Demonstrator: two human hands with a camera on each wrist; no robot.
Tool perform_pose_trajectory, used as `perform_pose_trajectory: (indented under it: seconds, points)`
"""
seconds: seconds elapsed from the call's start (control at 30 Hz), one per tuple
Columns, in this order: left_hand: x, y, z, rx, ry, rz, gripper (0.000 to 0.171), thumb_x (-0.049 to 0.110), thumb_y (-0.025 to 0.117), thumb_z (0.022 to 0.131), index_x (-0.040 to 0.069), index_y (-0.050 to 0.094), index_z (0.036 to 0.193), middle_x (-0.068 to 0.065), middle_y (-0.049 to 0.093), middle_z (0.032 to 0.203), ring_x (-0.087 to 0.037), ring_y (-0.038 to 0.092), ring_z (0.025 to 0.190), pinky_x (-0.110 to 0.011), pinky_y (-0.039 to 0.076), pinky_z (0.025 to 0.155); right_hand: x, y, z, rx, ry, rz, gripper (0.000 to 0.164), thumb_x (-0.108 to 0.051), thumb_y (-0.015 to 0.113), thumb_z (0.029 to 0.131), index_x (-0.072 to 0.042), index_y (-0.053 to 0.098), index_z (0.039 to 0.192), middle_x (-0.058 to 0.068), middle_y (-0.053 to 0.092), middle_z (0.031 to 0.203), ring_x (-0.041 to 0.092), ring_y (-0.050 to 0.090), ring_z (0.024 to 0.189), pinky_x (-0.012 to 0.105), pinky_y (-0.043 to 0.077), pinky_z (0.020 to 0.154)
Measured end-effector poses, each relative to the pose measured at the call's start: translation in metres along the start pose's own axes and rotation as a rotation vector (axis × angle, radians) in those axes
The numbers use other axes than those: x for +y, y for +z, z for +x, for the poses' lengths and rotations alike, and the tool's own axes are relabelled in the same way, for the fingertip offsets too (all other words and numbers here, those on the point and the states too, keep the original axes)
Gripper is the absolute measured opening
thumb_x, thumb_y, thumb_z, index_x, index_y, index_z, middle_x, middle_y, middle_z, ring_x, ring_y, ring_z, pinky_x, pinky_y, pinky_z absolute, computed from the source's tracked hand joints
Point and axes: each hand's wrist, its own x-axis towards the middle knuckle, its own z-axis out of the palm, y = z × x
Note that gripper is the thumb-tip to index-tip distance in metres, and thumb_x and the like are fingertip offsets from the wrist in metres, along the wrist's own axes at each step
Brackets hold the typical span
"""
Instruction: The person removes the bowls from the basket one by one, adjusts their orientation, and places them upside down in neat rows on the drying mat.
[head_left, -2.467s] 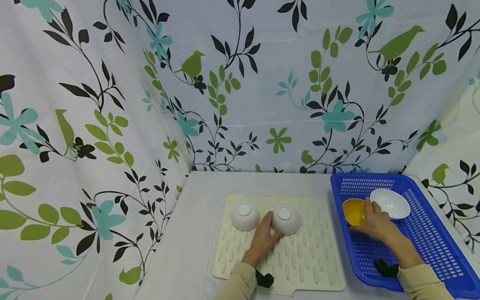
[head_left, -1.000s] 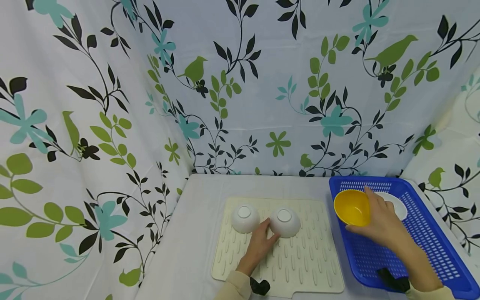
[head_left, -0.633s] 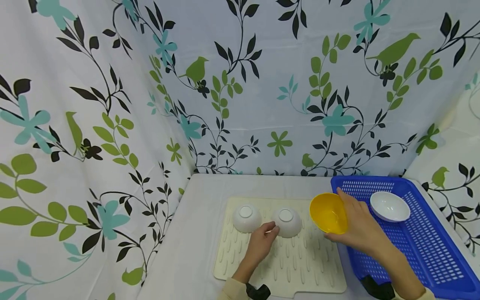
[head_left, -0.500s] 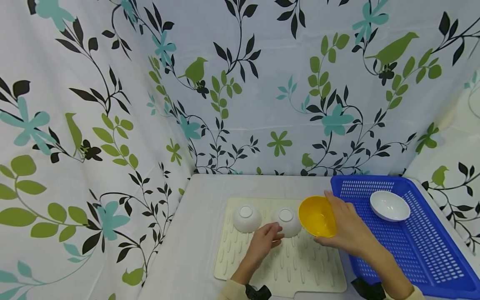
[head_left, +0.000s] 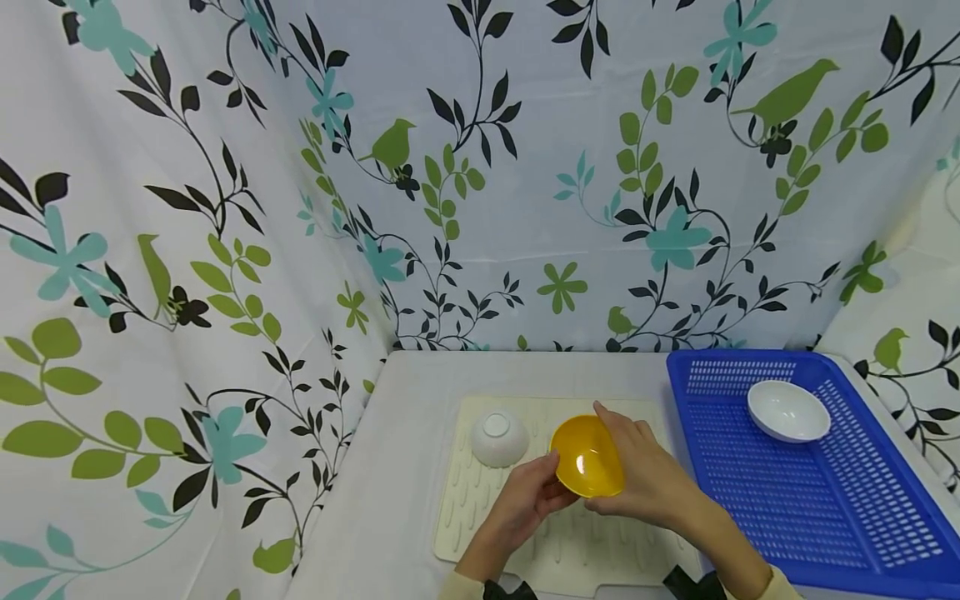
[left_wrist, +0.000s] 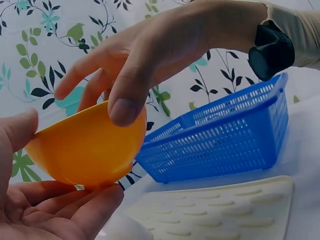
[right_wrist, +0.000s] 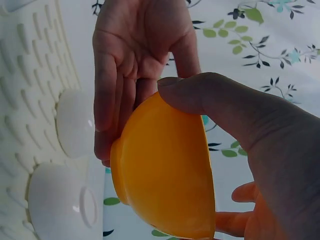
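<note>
Right hand point(head_left: 637, 467) has yellow bowl point(head_left: 588, 457) by the side, thumb on the near wall, fingers round the far side; grip spread as wide as the bowl. Left hand point(head_left: 528, 492) is on the same bowl: thumb at the rim, fingers bent loosely under the foot, so both hands have it at once. Bowl is up in the air over the cream mat point(head_left: 600, 550), clear of its surface, opening facing up toward the head camera, only its wall and foot showing from the right wrist.

On the mat, toward its far left part: white bowl point(head_left: 499, 440), upside down, foot ring up. Second overturned white bowl point(right_wrist: 57, 205), also on the mat; head view has it covered by the yellow bowl and hands, right wrist view shows it.

Right of the mat: blue basket point(head_left: 780, 500), perforated. Inside, toward the far end, well apart from the mat, shallow-looking white dish point(head_left: 789, 411), open side up. Under the mat, white tabletop point(head_left: 405, 433). Beyond the mat's far edge, printed curtain point(head_left: 517, 250), birds, leaves, flowers.
</note>
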Motion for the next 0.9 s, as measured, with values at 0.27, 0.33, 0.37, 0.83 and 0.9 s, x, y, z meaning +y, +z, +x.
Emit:
perform_pose_trajectory:
  seconds: [0.27, 0.33, 0.37, 0.83, 0.9]
  points:
    - [0.0, -0.013, -0.008, 0.038, -0.005, 0.015, 0.051, 0.038, 0.053, 0.094, 0.001, 0.054, 0.129, -0.012, 0.062, 0.123, -0.019, 0.064, 0.107, -0.034, 0.054, 0.093, -0.01, 0.011, 0.002, -0.017, -0.042, -0.027, 0.12, -0.054, 0.084, 0.052, -0.022, 0.021, 0.149, 0.003, 0.047, 0.138, 0.019, 0.048, 0.109, 0.042, 0.057, 0.086]
    - [0.0, -0.016, -0.01, 0.035, -0.003, 0.004, 0.052, 0.037, 0.054, 0.094, 0.0, 0.053, 0.13, -0.013, 0.062, 0.124, -0.019, 0.064, 0.107, -0.034, 0.054, 0.094, -0.012, 0.015, 0.002, -0.022, -0.045, -0.022, 0.121, -0.054, 0.085, 0.052, -0.021, 0.022, 0.149, 0.003, 0.047, 0.139, 0.019, 0.048, 0.108, 0.042, 0.056, 0.087]
    - [0.001, -0.017, -0.012, 0.036, -0.002, -0.003, 0.052, 0.036, 0.054, 0.094, -0.001, 0.052, 0.13, -0.014, 0.062, 0.124, -0.02, 0.064, 0.108, -0.035, 0.054, 0.094, -0.013, 0.017, 0.002, -0.024, -0.046, -0.026, 0.121, -0.054, 0.085, 0.051, -0.021, 0.022, 0.149, 0.002, 0.046, 0.139, 0.019, 0.048, 0.109, 0.042, 0.056, 0.088]
    - [0.006, -0.037, -0.032, 0.197, 0.108, 0.328, 0.057, 0.032, 0.063, 0.089, 0.007, 0.046, 0.138, -0.014, 0.052, 0.137, -0.025, 0.058, 0.12, -0.028, 0.055, 0.092, -0.024, 0.031, 0.009, -0.141, 0.058, 0.152, 0.099, -0.067, 0.062, 0.074, -0.021, 0.019, 0.151, 0.008, 0.04, 0.146, 0.029, 0.047, 0.127, 0.054, 0.049, 0.098]
    - [0.007, -0.037, -0.036, 0.211, 0.146, 0.432, 0.059, 0.033, 0.064, 0.089, 0.01, 0.044, 0.139, -0.013, 0.049, 0.14, -0.027, 0.053, 0.125, -0.026, 0.054, 0.092, -0.025, 0.032, 0.011, -0.176, 0.101, 0.204, 0.089, -0.063, 0.057, 0.081, -0.016, 0.024, 0.15, 0.009, 0.041, 0.146, 0.029, 0.048, 0.128, 0.054, 0.045, 0.102]
